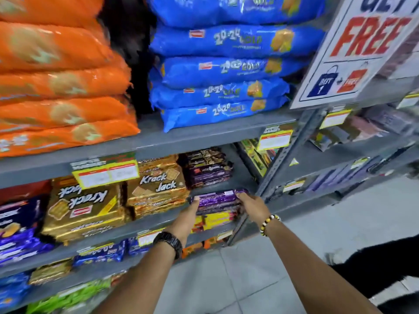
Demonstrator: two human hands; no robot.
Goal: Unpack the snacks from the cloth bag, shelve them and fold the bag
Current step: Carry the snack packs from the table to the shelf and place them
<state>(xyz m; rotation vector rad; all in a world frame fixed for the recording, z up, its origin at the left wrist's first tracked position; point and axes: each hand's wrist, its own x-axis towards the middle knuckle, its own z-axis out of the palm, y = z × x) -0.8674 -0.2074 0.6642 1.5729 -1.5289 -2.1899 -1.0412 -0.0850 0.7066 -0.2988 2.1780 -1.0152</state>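
Note:
A small stack of purple snack packs (217, 199) sits at the front right of a grey shelf (158, 220). My left hand (187, 217) grips the stack's left end and my right hand (252, 206) grips its right end. Yellow packs (217, 219) lie just beneath the purple ones. Behind the stack, deeper on the same shelf, stands a pile of dark purple packs (208, 168). A black cloth shape (381, 270) lies at the lower right; I cannot tell whether it is the bag.
Gold Krack Jack packs (158, 186) fill the shelf left of the stack. Orange bags (56, 91) and blue bags (226, 71) are piled on the shelf above. A promo sign (353, 48) hangs at the upper right. Grey floor tiles (249, 279) lie below.

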